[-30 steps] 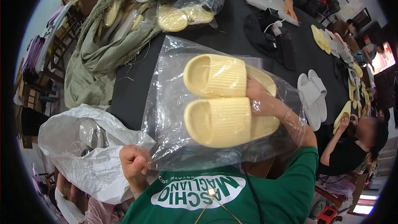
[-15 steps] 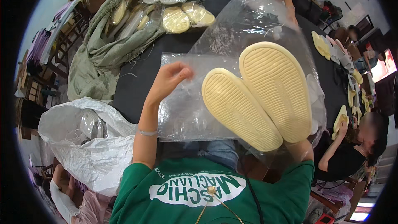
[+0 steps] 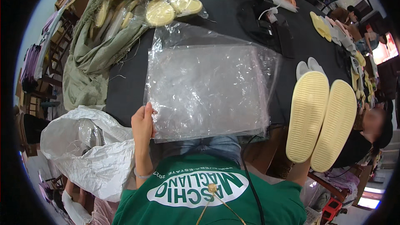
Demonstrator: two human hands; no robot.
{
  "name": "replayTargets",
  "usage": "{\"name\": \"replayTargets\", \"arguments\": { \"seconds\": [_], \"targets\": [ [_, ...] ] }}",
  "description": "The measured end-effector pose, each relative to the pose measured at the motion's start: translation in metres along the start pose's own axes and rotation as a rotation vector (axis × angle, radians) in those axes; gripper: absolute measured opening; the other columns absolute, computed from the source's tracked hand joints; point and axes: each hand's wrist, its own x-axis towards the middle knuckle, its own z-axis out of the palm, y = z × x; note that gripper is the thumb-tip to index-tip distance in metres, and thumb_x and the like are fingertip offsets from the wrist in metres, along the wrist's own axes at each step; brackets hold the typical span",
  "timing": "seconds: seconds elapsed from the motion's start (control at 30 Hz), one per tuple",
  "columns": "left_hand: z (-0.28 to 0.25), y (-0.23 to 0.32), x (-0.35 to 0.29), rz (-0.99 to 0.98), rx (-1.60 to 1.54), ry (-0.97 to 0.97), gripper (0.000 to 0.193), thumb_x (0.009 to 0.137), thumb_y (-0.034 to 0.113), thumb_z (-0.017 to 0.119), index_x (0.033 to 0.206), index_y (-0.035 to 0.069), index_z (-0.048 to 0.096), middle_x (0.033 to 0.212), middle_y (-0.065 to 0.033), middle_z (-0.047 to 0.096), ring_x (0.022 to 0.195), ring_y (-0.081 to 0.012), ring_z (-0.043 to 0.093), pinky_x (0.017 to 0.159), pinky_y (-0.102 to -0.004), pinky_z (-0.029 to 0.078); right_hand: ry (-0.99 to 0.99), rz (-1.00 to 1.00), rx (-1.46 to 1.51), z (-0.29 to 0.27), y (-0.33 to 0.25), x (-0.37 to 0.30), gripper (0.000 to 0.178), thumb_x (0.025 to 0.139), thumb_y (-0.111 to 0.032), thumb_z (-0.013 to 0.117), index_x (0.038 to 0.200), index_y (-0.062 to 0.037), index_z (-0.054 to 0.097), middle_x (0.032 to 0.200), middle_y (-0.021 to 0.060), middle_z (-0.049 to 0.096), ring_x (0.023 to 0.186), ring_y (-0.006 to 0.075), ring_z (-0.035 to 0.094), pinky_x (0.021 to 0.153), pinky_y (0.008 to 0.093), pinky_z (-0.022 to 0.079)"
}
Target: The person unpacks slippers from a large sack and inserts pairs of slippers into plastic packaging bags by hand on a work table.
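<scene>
My left hand pinches the near left edge of a clear plastic bag, thumb on top. This bag lies flat with other clear plastic showing under its far and right sides, on the black table. Off to the right, a pair of pale yellow slippers is held up with ribbed soles facing me, toes apart from the plastic. My right forearm runs up behind them; the right hand and its fingers are hidden by the soles. Just beyond the slippers, a pair of grey slippers partly shows.
Bagged yellow and grey slippers spill from a green sack at the far left. A white woven sack stands at my left. Black equipment with a cable sits far right. A co-worker sits at right, near more slippers.
The yellow slippers have moved right, away from the clear plastic. The raised plastic has come down onto the table. My left hand has moved down-left and taken hold of the bag's edge.
</scene>
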Motion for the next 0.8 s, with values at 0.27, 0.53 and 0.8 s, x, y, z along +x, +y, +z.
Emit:
{"name": "replayTargets", "arguments": {
  "seconds": [0.27, 0.53, 0.8],
  "targets": [
    [0.003, -0.024, -0.025, -0.088, -0.099, -0.012, 0.043, 0.100, 0.035, 0.039, 0.087, -0.001, 0.057, 0.043, -0.0032, 0.044, 0.029, -0.0120, 0.038, 0.030, -0.0277, 0.027, 0.088, 0.086, 0.025, 0.016, 0.003, 0.026, 0.043, 0.067, -0.015, 0.067, 0.108, -0.0013, 0.064, 0.107, 0.0204, 0.061, 0.112, 0.0366, 0.051, 0.101, 0.0516, 0.032],
    [0.006, 0.008, -0.021, 0.568, 0.753, 0.387, 0.045, 0.085, 0.017, 0.065, 0.124, 0.001, 0.049, 0.124, -0.0177, 0.050, 0.114, -0.0340, 0.050, 0.092, -0.0404, 0.041, 0.147, 0.091, 0.069, 0.018, 0.028, 0.084, 0.044, 0.067, -0.016, 0.068, 0.108, -0.0007, 0.064, 0.107, 0.0209, 0.061, 0.113, 0.0365, 0.051, 0.102, 0.0518, 0.031],
    [0.045, -0.044, 0.000, 0.676, 0.586, -0.032, 0.054, 0.087, 0.023, 0.058, 0.136, 0.006, 0.043, 0.143, -0.0147, 0.040, 0.135, -0.0326, 0.033, 0.109, -0.0442, 0.027, 0.113, 0.085, -0.168, 0.145, 0.006, 0.161, 0.042, 0.068, -0.019, 0.068, 0.105, 0.0010, 0.064, 0.104, 0.0213, 0.061, 0.107, 0.0368, 0.052, 0.101, 0.0520, 0.031]
  ]
}}
